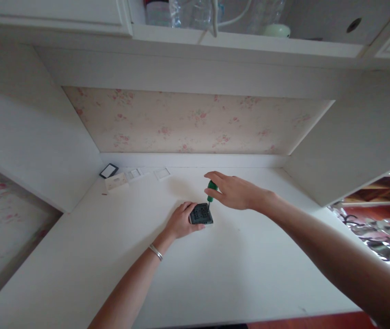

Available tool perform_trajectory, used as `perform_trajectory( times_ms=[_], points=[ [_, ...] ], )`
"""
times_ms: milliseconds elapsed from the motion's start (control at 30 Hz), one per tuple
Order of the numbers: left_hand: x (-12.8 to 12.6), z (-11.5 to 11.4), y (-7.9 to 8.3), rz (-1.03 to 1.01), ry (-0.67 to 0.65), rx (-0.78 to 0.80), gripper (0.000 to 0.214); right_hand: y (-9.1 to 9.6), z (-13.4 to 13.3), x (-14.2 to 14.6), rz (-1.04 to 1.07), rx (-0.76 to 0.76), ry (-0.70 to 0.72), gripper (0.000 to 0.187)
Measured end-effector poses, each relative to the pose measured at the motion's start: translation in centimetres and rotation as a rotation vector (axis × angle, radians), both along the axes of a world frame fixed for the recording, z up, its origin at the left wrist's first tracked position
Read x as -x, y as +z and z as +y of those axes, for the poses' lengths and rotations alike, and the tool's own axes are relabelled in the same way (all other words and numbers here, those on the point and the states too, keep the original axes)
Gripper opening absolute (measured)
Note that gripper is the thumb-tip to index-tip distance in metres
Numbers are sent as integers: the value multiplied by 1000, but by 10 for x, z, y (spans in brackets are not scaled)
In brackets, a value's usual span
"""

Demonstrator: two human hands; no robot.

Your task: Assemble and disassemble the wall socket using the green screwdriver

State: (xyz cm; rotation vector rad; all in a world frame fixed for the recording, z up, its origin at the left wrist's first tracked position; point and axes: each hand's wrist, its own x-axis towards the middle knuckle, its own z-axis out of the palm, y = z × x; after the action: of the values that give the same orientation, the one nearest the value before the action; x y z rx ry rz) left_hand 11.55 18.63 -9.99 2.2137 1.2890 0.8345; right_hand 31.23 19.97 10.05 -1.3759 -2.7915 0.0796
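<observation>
A small dark square socket module lies on the white desk. My left hand grips its left side and holds it down; a thin bracelet circles that wrist. My right hand pinches a green-handled screwdriver, held upright with its tip on the module's right part.
Against the back wall at the left lie a black-framed plate, a white switch plate and two white frames. Floral wallpaper backs the niche. An upper shelf holds plastic bottles. A red floor shows at the right.
</observation>
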Motion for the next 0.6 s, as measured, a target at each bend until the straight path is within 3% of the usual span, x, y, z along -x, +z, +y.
perform_trajectory(
  times_ms=[100, 267, 433, 600],
  points=[
    [0, 0, 0, -1, -1, 0, 73, -2, 1, -1, 42, 31, 41, 47],
    [0, 0, -1, -22, 4, 5, 75, 0, 0, -1, -60, -24, -2, 43],
    [0, 0, -1, -22, -2, 13, 75, 10, -1, -2, -77, 95, 45, 39],
    [1, 0, 0, -25, -7, 6, 75, 19, 6, 7, -283, -25, -13, 49]
  ],
)
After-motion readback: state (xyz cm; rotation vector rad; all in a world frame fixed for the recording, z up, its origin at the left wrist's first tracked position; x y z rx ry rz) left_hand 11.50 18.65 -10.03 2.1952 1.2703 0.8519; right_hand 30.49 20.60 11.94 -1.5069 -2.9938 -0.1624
